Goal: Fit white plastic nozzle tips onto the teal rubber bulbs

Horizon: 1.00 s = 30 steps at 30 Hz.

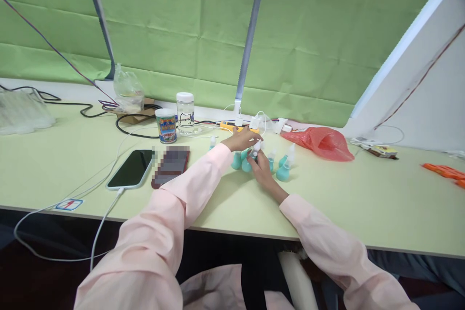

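Note:
Several small teal bottles with pale pointed tops stand in a group on the pale green table (pixel 345 203). My right hand (pixel 262 167) is closed round one bottle's clear upper part, among the others. Above it, my left hand (pixel 242 139) reaches in from the left, its fingertips at the white tip (pixel 257 146) of that bottle; whether they grip it is too small to tell. One teal bottle (pixel 283 172) stands just right of my right hand, and another (pixel 236 160) is below my left hand. A small bottle (pixel 212 142) stands apart, behind my left wrist.
Left of my arms lie a phone with a cable (pixel 131 169) and a dark red phone (pixel 171 167). Behind them stand a printed cup (pixel 166 127) and a lidded jar (pixel 185 114). A yellow power strip (pixel 227 126), a red plastic bag (pixel 319 143) and an orange object (pixel 443 170) are farther right.

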Tool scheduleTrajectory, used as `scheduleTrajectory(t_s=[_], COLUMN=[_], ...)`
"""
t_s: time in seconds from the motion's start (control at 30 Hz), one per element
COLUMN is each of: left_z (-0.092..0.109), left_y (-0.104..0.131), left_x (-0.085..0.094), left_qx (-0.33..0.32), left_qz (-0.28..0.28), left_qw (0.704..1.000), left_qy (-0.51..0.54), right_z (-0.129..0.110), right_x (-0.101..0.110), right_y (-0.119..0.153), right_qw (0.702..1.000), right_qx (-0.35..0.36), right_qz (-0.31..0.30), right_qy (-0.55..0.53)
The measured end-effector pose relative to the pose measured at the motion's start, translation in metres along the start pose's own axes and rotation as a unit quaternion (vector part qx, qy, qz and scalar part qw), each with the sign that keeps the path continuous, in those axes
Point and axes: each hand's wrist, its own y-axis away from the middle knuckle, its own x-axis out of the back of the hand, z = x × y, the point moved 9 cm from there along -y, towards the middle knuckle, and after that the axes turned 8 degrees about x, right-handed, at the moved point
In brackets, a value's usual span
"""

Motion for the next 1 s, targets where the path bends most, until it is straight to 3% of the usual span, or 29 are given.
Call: scheduleTrajectory(t_s=[0.13, 0.57, 1.0], left_z=[-0.004, -0.039, -0.023], left_y=[-0.008, -0.012, -0.006], left_x=[-0.006, -0.002, 0.006], left_qx=[0.003, 0.096, 0.087], left_qz=[-0.030, 0.074, 0.116], left_qw=[0.998, 0.993, 0.983], left_qy=[0.057, 0.009, -0.114], right_z=[-0.001, -0.002, -0.006], right_x=[-0.002, -0.007, -0.008], right_y=[0.001, 0.004, 0.005], right_qw=[1.000, 1.000, 0.999], right_qx=[0.005, -0.001, -0.002], right_qz=[-0.007, -0.029, -0.042], right_qy=[-0.006, -0.008, 0.008])
